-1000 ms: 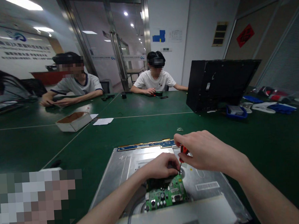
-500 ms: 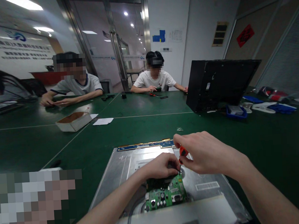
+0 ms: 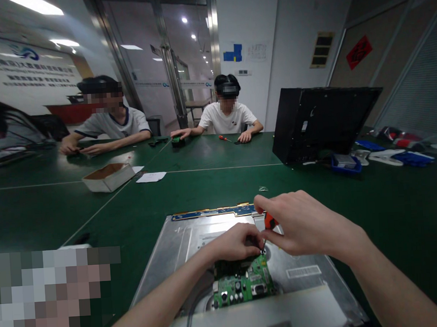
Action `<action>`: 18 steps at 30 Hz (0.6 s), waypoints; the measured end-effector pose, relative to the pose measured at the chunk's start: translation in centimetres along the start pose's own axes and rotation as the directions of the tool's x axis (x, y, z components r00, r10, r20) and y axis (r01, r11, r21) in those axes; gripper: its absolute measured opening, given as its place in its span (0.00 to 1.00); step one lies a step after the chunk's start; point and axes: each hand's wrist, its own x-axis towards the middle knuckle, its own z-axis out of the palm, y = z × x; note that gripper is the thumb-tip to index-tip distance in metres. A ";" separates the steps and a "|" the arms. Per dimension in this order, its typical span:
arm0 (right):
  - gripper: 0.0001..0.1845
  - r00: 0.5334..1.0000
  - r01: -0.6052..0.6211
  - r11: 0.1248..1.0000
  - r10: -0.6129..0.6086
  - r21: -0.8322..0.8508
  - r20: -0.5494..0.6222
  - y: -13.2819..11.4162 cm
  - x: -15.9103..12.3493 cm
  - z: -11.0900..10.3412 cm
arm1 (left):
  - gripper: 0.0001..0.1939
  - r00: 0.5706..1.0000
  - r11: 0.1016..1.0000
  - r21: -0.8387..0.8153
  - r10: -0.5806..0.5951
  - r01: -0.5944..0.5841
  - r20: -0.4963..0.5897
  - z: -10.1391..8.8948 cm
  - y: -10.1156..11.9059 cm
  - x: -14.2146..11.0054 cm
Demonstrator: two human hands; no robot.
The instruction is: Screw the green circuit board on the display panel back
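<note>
In front of me lies a silver metal display panel (image 3: 301, 257), with a green circuit board (image 3: 240, 283) on it. My right hand (image 3: 299, 222) is closed around a red and black screwdriver (image 3: 269, 221). Its thin shaft points down at a screw spot on the board's upper right corner. My left hand (image 3: 236, 241) rests over the board's far edge, fingers pinched close to the screwdriver's tip; what they hold, if anything, is hidden. A narrow blue circuit strip (image 3: 207, 213) runs along the panel's far edge.
A black monitor casing (image 3: 327, 122) stands at the back right beside a blue tray (image 3: 346, 163) and gloves (image 3: 399, 156). Left of centre are an open white box (image 3: 108, 177) and paper (image 3: 151, 177). Co-workers sit across the green table (image 3: 205, 184).
My right hand and the screwdriver handle have turned slightly; my left hand stays put. Across the table, a co-worker has moved a green item to the left and brought the other hand in.
</note>
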 end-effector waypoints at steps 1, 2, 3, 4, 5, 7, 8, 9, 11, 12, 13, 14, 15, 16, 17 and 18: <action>0.11 1.000 -0.007 1.000 0.007 -0.006 0.001 0.0 0.0 0.0 | 0.09 1.000 1.000 -0.005 0.001 -0.001 0.009 0.0 0.0 0.0; 0.12 1.000 -0.017 1.000 0.017 -0.019 0.004 0.0 0.1 0.1 | 0.10 1.000 1.000 -0.008 0.002 -0.002 0.016 0.1 -0.1 0.0; 0.11 1.000 -0.030 0.999 0.030 -0.034 0.005 0.1 0.1 0.1 | 0.10 1.000 1.000 -0.010 0.002 -0.002 0.020 0.1 -0.1 0.0; 0.10 0.999 -0.041 0.998 0.041 -0.047 0.005 0.1 0.2 0.2 | 0.09 1.000 1.000 -0.010 0.002 -0.002 0.019 0.1 -0.1 0.0; 0.07 0.999 -0.045 0.998 0.046 -0.051 0.003 0.2 0.2 0.2 | 0.09 1.000 1.000 -0.009 0.002 -0.001 0.013 0.1 -0.2 0.0; 0.05 0.999 -0.034 0.999 0.034 -0.029 0.003 0.2 0.1 0.1 | 0.08 1.000 1.000 -0.004 0.002 -0.002 0.000 0.1 -0.2 0.0; 0.06 1.000 -0.023 1.000 0.023 -0.010 0.006 0.2 0.1 0.1 | 0.08 1.000 1.000 -0.002 0.002 -0.002 -0.004 0.0 -0.2 0.0; 0.08 1.000 -0.014 1.000 0.014 0.006 0.009 0.2 0.0 0.0 | 0.08 1.000 1.000 -0.002 0.001 -0.001 -0.005 0.0 -0.2 0.0; 0.11 1.000 -0.012 1.000 0.012 0.016 0.012 0.1 0.0 -0.1 | 0.08 1.000 1.000 -0.002 0.000 0.000 -0.003 0.0 -0.2 0.0; 0.13 1.000 -0.019 1.000 0.019 0.010 0.012 0.1 0.0 -0.2 | 0.09 1.000 1.000 -0.003 0.000 0.000 0.001 0.0 -0.1 -0.1; 0.14 0.999 -0.029 1.000 0.029 -0.001 0.013 0.0 0.0 -0.2 | 0.09 1.000 1.000 -0.004 0.001 -0.001 0.005 -0.1 -0.1 -0.1; 0.13 0.999 -0.042 0.999 0.042 -0.014 0.013 0.0 0.1 -0.2 | 0.09 1.000 1.000 -0.004 0.002 -0.002 0.008 -0.1 -0.1 -0.1; 0.11 0.998 -0.054 0.998 0.055 -0.029 0.015 0.0 0.1 -0.1 | 0.09 1.000 1.000 -0.004 0.003 -0.003 0.010 -0.1 0.0 -0.1; 0.08 0.998 -0.061 0.997 0.062 -0.039 0.017 0.1 0.1 -0.1 | 0.09 1.000 1.000 -0.002 0.003 -0.003 0.008 -0.1 0.0 -0.1; 0.06 0.998 -0.061 0.997 0.062 -0.040 0.020 0.1 0.1 -0.1 | 0.09 1.000 1.000 0.001 0.003 -0.003 0.004 -0.1 0.0 -0.1; 0.05 0.998 -0.054 0.998 0.055 -0.032 0.024 0.1 0.1 -0.1 | 0.09 1.000 1.000 0.004 0.002 -0.002 0.000 -0.1 0.1 -0.1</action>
